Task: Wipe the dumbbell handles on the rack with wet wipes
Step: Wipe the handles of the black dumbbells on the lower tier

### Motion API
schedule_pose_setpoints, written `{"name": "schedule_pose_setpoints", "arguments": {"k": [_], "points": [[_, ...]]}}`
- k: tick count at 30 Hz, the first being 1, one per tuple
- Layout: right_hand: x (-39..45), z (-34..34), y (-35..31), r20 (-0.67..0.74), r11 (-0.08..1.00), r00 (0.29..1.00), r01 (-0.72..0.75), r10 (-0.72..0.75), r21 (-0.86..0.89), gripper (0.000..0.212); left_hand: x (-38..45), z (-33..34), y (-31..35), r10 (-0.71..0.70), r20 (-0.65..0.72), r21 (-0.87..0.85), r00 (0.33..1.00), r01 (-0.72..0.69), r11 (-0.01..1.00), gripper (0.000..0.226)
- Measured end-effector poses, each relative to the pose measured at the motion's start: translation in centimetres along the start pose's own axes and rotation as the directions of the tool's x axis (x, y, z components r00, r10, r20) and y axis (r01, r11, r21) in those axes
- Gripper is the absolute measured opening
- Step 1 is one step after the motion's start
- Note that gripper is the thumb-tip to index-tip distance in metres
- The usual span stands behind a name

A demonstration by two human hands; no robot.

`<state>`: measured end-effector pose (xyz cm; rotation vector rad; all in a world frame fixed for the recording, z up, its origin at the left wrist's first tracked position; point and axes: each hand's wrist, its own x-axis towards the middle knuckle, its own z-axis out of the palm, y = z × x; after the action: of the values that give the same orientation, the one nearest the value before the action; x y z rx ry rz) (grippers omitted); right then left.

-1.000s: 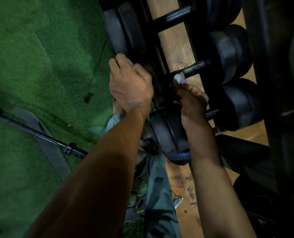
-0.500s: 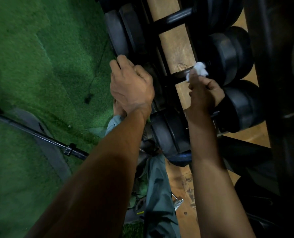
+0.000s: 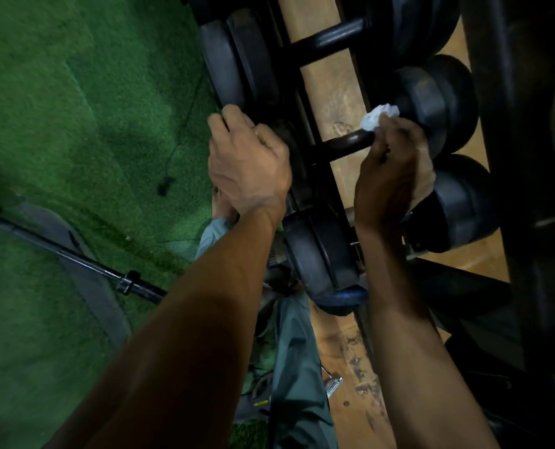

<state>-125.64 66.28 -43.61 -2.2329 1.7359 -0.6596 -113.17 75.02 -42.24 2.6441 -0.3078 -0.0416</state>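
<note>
The right hand (image 3: 391, 176) clenches a crumpled white wet wipe (image 3: 378, 116) against the dark metal dumbbell handle (image 3: 345, 144). The left hand (image 3: 248, 163) is curled over a black round dumbbell head (image 3: 224, 69), its grip closed on the rim.

A gym, seen from above: black dumbbells (image 3: 438, 102) with round heads sit in rows on a dark metal rack (image 3: 509, 157), green artificial turf (image 3: 75, 124) covers the floor on one side, and a steel barbell (image 3: 75, 257) lies across it, with a worn wooden floor (image 3: 353, 377) below the rack
</note>
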Motion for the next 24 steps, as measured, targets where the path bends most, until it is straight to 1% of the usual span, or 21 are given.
{"name": "schedule_pose_setpoints", "arguments": {"k": [1, 2, 3, 4, 5, 6, 7, 8, 9, 11, 15, 17, 19, 21, 22, 23, 24], "points": [[0.0, 0.1, 0.3, 0.006, 1.0, 1.0, 0.006, -0.006, 0.005, 0.021, 0.0, 0.0, 0.0, 0.002, 0.002, 0.001, 1.0, -0.002, 1.0, 0.02], [-0.1, 0.1, 0.6, 0.043, 1.0, 0.999, 0.015, -0.016, 0.023, 0.022, 0.0, 0.0, 0.0, 0.003, 0.004, 0.005, 1.0, -0.003, 1.0, 0.02], [-0.4, 0.0, 0.6, 0.123, 0.998, 0.991, 0.037, -0.044, 0.057, 0.027, 0.0, 0.0, 0.0, 0.003, 0.005, 0.008, 1.0, -0.003, 1.0, 0.02], [-0.7, -0.1, 0.6, 0.249, 0.991, 0.964, 0.068, -0.095, 0.113, 0.035, 0.1, 0.0, 0.0, 0.002, 0.006, 0.008, 1.0, -0.002, 1.0, 0.021], [-1.0, -0.4, 0.5, 0.395, 0.978, 0.904, 0.101, -0.167, 0.182, 0.046, 0.1, 0.0, 0.1, 0.0, 0.007, 0.006, 1.0, 0.0, 1.0, 0.022], [-1.3, -0.7, 0.1, 0.52, 0.961, 0.82, 0.119, -0.237, 0.25, 0.055, 0.1, -0.1, 0.1, -0.002, 0.01, 0.006, 1.0, 0.002, 1.0, 0.023], [-1.4, -0.9, -0.4, 0.6, 0.947, 0.747, 0.125, -0.285, 0.294, 0.061, 0.1, -0.1, 0.1, -0.004, 0.012, 0.008, 1.0, 0.004, 1.0, 0.023], [-1.4, -1.2, -0.9, 0.646, 0.942, 0.699, 0.124, -0.307, 0.313, 0.064, 0.1, -0.1, 0.1, -0.005, 0.015, 0.012, 1.0, 0.005, 1.0, 0.022], [-1.5, -1.3, -1.3, 0.671, 0.943, 0.674, 0.123, -0.308, 0.309, 0.064, 0.1, 0.0, 0.1, -0.005, 0.018, 0.016, 1.0, 0.005, 1.0, 0.022], [-1.7, -1.6, -1.6, 0.693, 0.945, 0.653, 0.12, -0.305, 0.303, 0.065, 0.1, -0.1, 0.1, -0.004, 0.022, 0.019, 1.0, 0.003, 1.0, 0.022], [-1.8, -1.5, -1.1, 0.705, 0.951, 0.653, 0.083, -0.277, 0.297, 0.081, 0.1, 0.0, 0.1, 0.008, 0.011, -0.001, 1.0, -0.008, 1.0, 0.022], [-1.9, -1.2, -1.0, 0.712, 0.931, 0.636, 0.024, -0.295, 0.365, 0.081, 0.1, 0.0, 0.0, 0.005, 0.01, -0.002, 1.0, -0.005, 1.0, 0.022], [-2.0, -1.3, -1.1, 0.697, 0.884, 0.626, -0.026, -0.349, 0.466, 0.076, 0.1, 0.0, 0.0, 0.004, 0.011, -0.003, 1.0, -0.004, 1.0, 0.021], [-2.0, -1.4, -0.9, 0.675, 0.873, 0.639, -0.012, -0.369, 0.488, 0.073, 0.0, 0.0, 0.1, 0.007, 0.011, -0.004, 1.0, -0.007, 1.0, 0.021], [-1.9, -1.6, -0.9, 0.668, 0.892, 0.653, 0.025, -0.357, 0.452, 0.073, 0.0, 0.0, 0.1, 0.007, 0.01, -0.007, 1.0, -0.007, 1.0, 0.021], [-1.9, -1.8, -1.0, 0.668, 0.922, 0.667, 0.078, -0.331, 0.379, 0.075, 0.0, 0.0, 0.1, 0.006, 0.01, -0.009, 1.0, -0.006, 1.0, 0.021], [-1.9, -1.9, -1.2, 0.678, 0.954, 0.677, 0.132, -0.286, 0.27, 0.078, 0.1, 0.0, 0.0, 0.004, 0.011, -0.01, 1.0, -0.004, 1.0, 0.021]]}}
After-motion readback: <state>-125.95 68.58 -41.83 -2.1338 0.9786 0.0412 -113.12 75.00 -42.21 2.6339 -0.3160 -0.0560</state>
